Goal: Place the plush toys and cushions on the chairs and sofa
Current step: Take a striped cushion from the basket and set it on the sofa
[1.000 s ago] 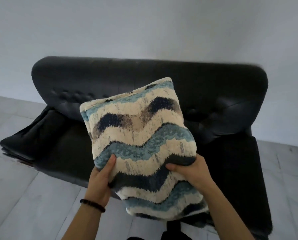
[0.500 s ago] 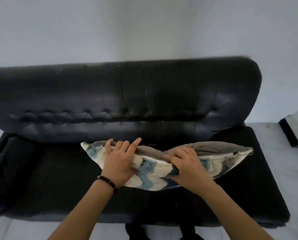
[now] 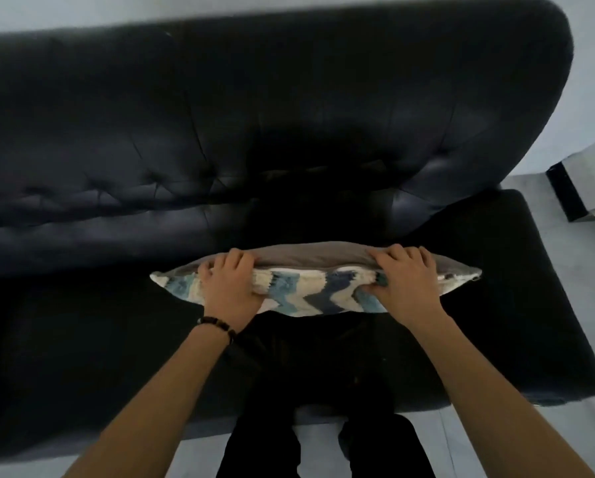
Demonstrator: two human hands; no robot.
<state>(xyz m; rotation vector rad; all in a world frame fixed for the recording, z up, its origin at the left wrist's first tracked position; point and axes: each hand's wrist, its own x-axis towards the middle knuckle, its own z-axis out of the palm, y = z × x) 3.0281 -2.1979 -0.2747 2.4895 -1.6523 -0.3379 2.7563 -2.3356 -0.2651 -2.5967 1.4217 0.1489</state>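
A cushion [image 3: 309, 291] with blue, navy and cream wavy stripes and a grey back stands on its edge on the seat of a black sofa [image 3: 496, 305], close to the tufted backrest. My left hand [image 3: 228, 286] grips its upper edge near the left end, fingers curled over the top. My right hand [image 3: 408, 286] grips the upper edge near the right end, thumb on the striped face. I see the cushion from above, so most of its face is hidden.
The sofa's backrest [image 3: 254, 115] fills the upper view. Grey floor [image 3: 548, 443] lies in front and to the right. A white object with a black base [image 3: 579, 188] stands at the right. My dark-trousered legs [image 3: 323, 443] touch the sofa's front edge.
The cushion went from held up in front of the sofa to standing on the seat. My hands moved apart along its top edge, and I lean closer over the sofa.
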